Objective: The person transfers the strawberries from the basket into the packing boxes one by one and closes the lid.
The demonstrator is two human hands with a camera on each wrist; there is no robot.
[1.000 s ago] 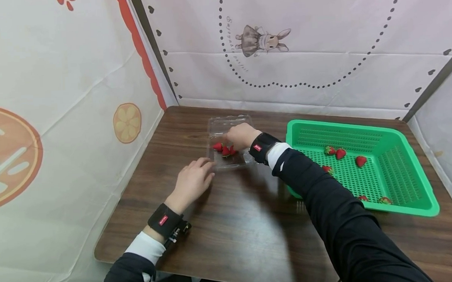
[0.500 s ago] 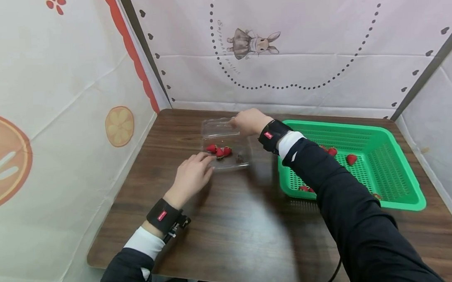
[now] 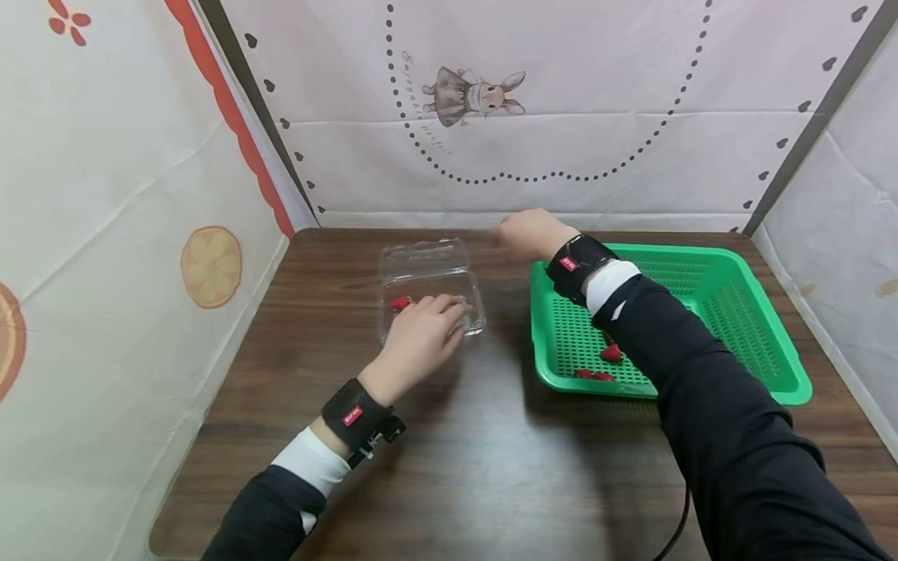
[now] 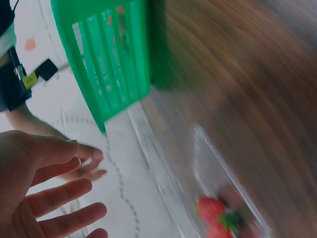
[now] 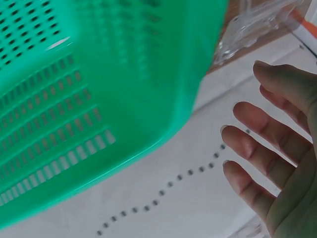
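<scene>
While the left hand [image 3: 419, 338] hovers at the near side of the clear container [image 3: 423, 261] on the desk [image 3: 499, 452], a strawberry [image 3: 401, 303] shows left of its fingers. The right hand [image 3: 532, 233], blurred, has the container to its left and the green basket [image 3: 746, 282] to its right. Left wrist view: fingers [image 4: 64, 195] spread, container strawberries [image 4: 210, 208] to their right. Right wrist view: fingers [image 5: 262, 124] spread, slightly bent, beside the basket's corner.

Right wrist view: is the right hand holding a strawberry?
No, the right hand has its fingers apart with nothing between them, beside the green plastic basket.
</scene>
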